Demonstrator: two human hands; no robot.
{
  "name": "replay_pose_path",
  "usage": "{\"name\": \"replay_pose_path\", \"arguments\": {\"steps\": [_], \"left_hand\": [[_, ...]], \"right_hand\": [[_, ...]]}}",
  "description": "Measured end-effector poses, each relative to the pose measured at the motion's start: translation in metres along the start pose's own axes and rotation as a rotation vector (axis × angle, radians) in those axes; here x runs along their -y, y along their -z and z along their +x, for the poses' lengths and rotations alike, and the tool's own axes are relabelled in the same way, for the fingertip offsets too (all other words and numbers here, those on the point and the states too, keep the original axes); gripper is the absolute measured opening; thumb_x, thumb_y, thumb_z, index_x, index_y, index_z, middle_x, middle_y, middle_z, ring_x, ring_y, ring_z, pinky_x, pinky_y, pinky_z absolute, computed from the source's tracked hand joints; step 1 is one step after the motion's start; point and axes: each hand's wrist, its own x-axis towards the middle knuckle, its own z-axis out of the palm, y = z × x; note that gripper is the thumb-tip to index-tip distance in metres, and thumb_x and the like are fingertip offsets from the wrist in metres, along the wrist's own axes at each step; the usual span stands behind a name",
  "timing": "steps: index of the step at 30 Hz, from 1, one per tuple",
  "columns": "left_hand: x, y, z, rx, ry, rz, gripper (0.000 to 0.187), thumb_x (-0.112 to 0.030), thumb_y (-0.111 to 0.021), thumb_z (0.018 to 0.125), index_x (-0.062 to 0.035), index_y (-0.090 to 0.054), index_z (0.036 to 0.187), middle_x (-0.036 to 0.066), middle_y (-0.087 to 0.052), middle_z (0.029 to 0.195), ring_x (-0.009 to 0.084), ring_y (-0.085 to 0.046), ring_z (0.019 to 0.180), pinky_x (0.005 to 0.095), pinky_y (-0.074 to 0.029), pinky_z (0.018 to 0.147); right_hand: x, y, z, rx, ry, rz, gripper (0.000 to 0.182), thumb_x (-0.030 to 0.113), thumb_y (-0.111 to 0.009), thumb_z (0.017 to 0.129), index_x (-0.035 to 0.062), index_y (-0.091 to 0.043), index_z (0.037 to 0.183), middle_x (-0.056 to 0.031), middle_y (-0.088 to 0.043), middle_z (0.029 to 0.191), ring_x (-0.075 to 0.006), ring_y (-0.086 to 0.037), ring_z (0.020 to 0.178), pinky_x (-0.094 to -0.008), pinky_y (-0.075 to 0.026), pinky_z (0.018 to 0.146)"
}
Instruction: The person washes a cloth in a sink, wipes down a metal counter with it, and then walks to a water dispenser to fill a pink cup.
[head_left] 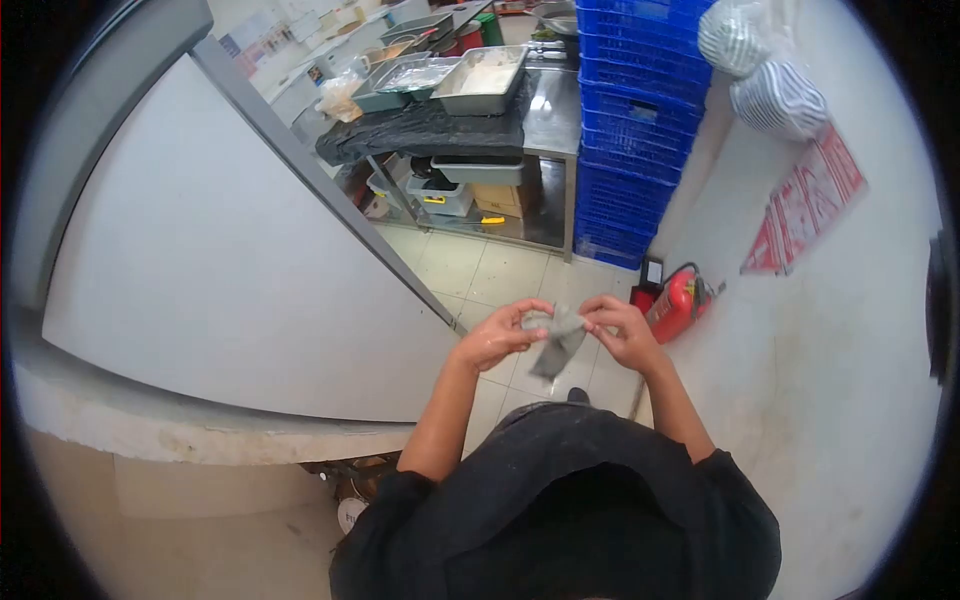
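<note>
Between my hands, in front of my black clothing, hangs a small grey piece of thin cloth (560, 345). It is crumpled, with a darker lower end, and its exact kind I cannot make out. My left hand (502, 335) pinches its left side between thumb and fingers. On the other side, my right hand (622, 330) grips the upper right corner with the fingertips. Both hands are raised above the tiled floor (482, 268).
A large white panel with a grey frame (230, 260) stands at left. Ahead is a steel table (552, 125) with trays (482, 80). Stacked blue crates (635, 140) and a red fire extinguisher (678, 308) stand by the right wall.
</note>
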Motion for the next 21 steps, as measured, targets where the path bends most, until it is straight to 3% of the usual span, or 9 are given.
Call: {"name": "replay_pose_path", "arguments": {"steps": [3,5,9,11,14,18,21], "left_hand": [[-0.018,0.027,0.038,-0.134,-0.042,-0.016,0.031,-0.013,-0.068,0.091,-0.0087,-0.056,0.118,-0.006,-0.048,0.077,0.0007,-0.036,0.060,0.0166,-0.026,0.050],[-0.030,0.040,0.060,-0.351,-0.086,-0.203,0.025,-0.014,-0.068,0.091,-0.0082,-0.059,0.113,-0.007,-0.046,0.075,0.0010,-0.036,0.060,0.0176,-0.028,0.051],[-0.064,0.066,0.104,-0.241,-0.024,-0.112,0.027,-0.016,-0.069,0.090,-0.0068,-0.059,0.113,-0.005,-0.054,0.079,0.0018,-0.040,0.059,0.0174,-0.031,0.053],[-0.087,0.075,0.133,-0.294,-0.102,0.110,0.027,-0.016,-0.069,0.089,-0.0041,-0.062,0.112,0.001,-0.064,0.091,0.0038,-0.052,0.066,0.0172,-0.040,0.062],[-0.105,0.119,0.165,-0.208,-0.115,0.155,0.030,-0.013,-0.069,0.088,-0.0011,-0.063,0.115,0.007,-0.068,0.101,0.0063,-0.060,0.077,0.0191,-0.045,0.072],[-0.129,0.185,0.209,-0.241,-0.032,0.178,0.030,-0.010,-0.069,0.085,0.0022,-0.065,0.113,0.007,-0.068,0.099,0.0074,-0.062,0.079,0.0209,-0.047,0.075],[-0.151,0.238,0.259,-0.270,0.097,0.147,0.026,-0.007,-0.069,0.083,0.0010,-0.069,0.108,0.007,-0.068,0.099,0.0100,-0.061,0.086,0.0232,-0.045,0.077]], "right_hand": [[-0.042,0.022,0.049,-0.062,0.032,-0.040,0.008,0.008,-0.066,0.087,0.0018,-0.069,0.091,-0.0101,-0.063,0.103,-0.0277,-0.060,0.099,-0.0371,-0.047,0.086],[-0.065,0.037,0.082,-0.232,0.103,-0.071,0.021,0.010,-0.070,0.084,0.0035,-0.067,0.103,-0.0107,-0.062,0.107,-0.0273,-0.061,0.101,-0.0363,-0.047,0.089],[-0.078,0.040,0.156,-0.088,0.139,0.034,0.037,0.013,-0.074,0.079,0.0049,-0.060,0.113,-0.0109,-0.061,0.110,-0.0265,-0.061,0.103,-0.0353,-0.046,0.091],[-0.095,0.036,0.188,0.170,0.019,0.148,0.050,0.011,-0.075,0.076,0.0057,-0.054,0.121,-0.0114,-0.062,0.111,-0.0256,-0.060,0.106,-0.0339,-0.046,0.092],[-0.156,0.040,0.228,0.118,0.002,0.118,0.044,0.001,-0.068,0.071,0.0031,-0.062,0.114,-0.0130,-0.065,0.101,-0.0276,-0.063,0.096,-0.0359,-0.048,0.086],[-0.193,0.062,0.286,0.029,0.038,0.010,0.039,-0.006,-0.061,0.066,0.0020,-0.069,0.104,-0.0126,-0.066,0.089,-0.0298,-0.065,0.087,-0.0371,-0.050,0.079],[-0.209,0.083,0.330,0.047,-0.043,-0.163,0.045,-0.011,-0.057,0.066,0.0039,-0.070,0.106,-0.0124,-0.066,0.092,-0.0295,-0.065,0.089,-0.0357,-0.050,0.079]]}}
